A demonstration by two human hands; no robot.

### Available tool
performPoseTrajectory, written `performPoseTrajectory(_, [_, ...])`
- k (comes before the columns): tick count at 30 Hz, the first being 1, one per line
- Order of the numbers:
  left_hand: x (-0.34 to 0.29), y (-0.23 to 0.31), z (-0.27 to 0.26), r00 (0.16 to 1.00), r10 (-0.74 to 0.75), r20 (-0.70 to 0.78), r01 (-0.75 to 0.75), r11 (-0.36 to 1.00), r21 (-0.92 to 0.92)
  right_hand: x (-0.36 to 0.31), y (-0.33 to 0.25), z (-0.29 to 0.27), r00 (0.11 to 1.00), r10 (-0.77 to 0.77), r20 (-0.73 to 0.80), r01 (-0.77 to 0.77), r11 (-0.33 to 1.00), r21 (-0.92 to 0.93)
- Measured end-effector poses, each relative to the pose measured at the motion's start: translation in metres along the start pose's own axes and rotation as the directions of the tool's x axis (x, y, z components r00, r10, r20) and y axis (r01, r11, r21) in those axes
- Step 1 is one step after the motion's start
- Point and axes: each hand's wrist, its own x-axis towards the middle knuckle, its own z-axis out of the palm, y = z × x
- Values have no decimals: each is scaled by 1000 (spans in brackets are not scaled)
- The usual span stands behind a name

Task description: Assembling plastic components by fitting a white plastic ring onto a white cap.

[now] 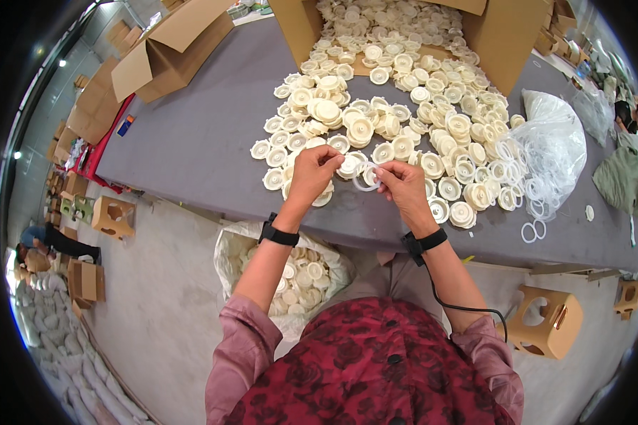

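Two hands meet above the near edge of a grey table (191,142), working one clear ring (366,178) between them. The left hand (313,173) is closed, its fingertips pinching a cream disc (347,164) just left of the ring; the right hand (403,185) is closed too, thumb and fingers gripping the ring's right side. The ring hangs between the two hands, just short of the pile (397,120) of cream discs (hundreds, by the look of it) that spreads across the table beyond it. Behind the pile an open carton (507,42) lies on its side, more discs spilling from its mouth. Right of the pile sits a clear bag (553,149) of rings, with two loose rings (533,230) on the table in front of it. Below the pile, past the table's near edge, a white sack (298,269) on the floor holds more discs, beside the person's left forearm. Both wrists carry black bands (278,234), and a cable runs from the right one. Left of the pile lies another open carton (170,49).
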Motion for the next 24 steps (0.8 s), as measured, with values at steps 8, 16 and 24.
performPoseTrajectory(8, [20, 1, 18, 975, 89, 201, -213, 614, 760, -19, 23, -24, 997, 48, -62, -49, 999, -11])
performPoseTrajectory(16, [27, -11, 25, 983, 63, 175, -174, 642, 747, -38, 17, -38, 997, 68, -44, -60, 986, 157])
performPoseTrajectory(24, [13, 13, 36, 973, 50, 226, -186, 752, 632, -57, 6, -45, 996, 80, -34, -69, 964, 258])
